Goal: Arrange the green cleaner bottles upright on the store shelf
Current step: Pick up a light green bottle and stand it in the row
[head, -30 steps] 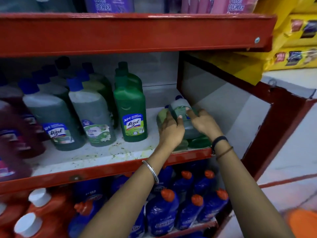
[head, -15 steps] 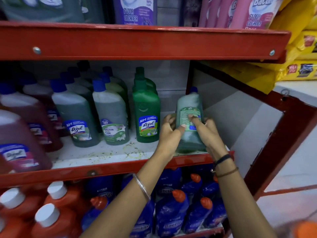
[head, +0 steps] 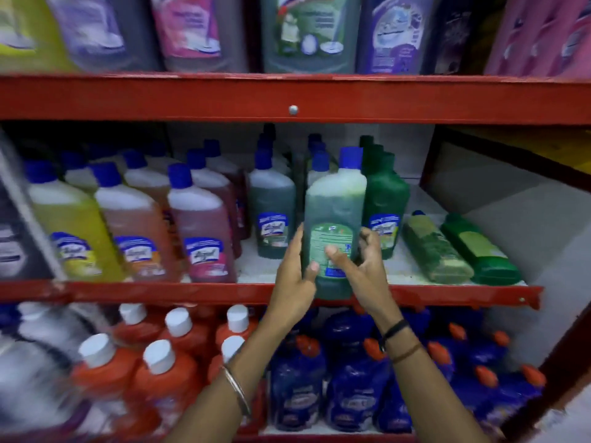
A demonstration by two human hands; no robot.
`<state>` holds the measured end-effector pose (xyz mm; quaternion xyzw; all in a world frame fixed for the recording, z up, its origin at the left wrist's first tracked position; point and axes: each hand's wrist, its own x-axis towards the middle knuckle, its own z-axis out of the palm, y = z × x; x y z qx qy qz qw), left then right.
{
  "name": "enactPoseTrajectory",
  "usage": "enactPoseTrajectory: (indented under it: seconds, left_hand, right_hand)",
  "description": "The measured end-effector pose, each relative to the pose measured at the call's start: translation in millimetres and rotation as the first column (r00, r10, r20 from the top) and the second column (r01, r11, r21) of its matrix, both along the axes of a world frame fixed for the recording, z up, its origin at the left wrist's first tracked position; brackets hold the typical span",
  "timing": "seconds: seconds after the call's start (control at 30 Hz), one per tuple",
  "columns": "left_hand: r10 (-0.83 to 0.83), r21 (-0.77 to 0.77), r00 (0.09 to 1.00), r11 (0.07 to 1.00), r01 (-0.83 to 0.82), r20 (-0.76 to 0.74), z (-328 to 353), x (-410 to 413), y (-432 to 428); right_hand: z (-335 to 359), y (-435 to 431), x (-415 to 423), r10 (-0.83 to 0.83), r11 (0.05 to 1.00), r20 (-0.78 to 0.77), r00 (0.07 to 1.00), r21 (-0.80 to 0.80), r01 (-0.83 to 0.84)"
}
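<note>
Green cleaner bottle [head: 334, 219], blue cap, upright at frame centre, base at the front edge of the middle shelf [head: 447, 290]; left hand [head: 295, 276] and right hand [head: 361, 266] flank it, fingers clamped on its lower label. Just behind and beside it: upright green bottles [head: 385, 199]. Right of centre, two green bottles lying flat [head: 460, 247] on the same shelf.
</note>
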<state>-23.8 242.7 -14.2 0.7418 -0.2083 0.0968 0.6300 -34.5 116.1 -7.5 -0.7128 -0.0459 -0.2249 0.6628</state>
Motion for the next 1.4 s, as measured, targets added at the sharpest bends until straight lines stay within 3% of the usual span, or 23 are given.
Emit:
enactPoseTrajectory:
  seconds: [0.17,0.37,0.6,0.73,0.97,1.1,1.2,1.27,1.4]
  left_hand:
    - [0.136,0.002,0.99,0.991,-0.136,0.027,-3,26,50]
    - [0.177,0.031,0.984,0.984,-0.177,0.019,-12,49,67]
    - [0.328,0.072,0.945,0.942,-0.328,0.002,-32,47,63]
    - [0.42,0.054,0.907,0.906,-0.42,0.024,-33,36,58]
    - [0.404,-0.045,0.912,0.915,-0.401,0.078,-30,15,55]
    - [0.275,-0.038,0.956,0.961,-0.273,0.099,-26,15,63]
    - [0.342,-0.064,0.932,0.939,-0.337,0.122,-22,14,62]
    - [0.373,-0.006,0.926,0.928,-0.373,0.054,-18,20,60]
    - [0.28,0.188,0.953,0.949,-0.255,-0.12,-10,33,55]
  right_hand:
    - [-2,46,32,0.077,0.988,0.025,0.997,-0.134,-0.073]
    - [-17,66,55,0.117,0.982,-0.015,0.993,-0.145,-0.118]
    - [-21,70,65,-0.065,0.955,0.004,0.998,-0.289,0.063]
    - [-19,57,62,-0.017,0.971,-0.037,0.999,-0.239,0.008]
    - [-6,56,56,0.058,0.91,-0.162,0.985,-0.397,-0.119]
    - [-1,68,54,0.014,0.954,-0.079,0.997,-0.296,-0.037]
    - [1,63,55,0.096,0.961,-0.087,0.992,-0.25,-0.115]
    - [2,57,55,0.189,0.962,-0.112,0.976,-0.178,-0.207]
    - [6,50,60,0.236,0.96,-0.113,0.965,-0.127,-0.25]
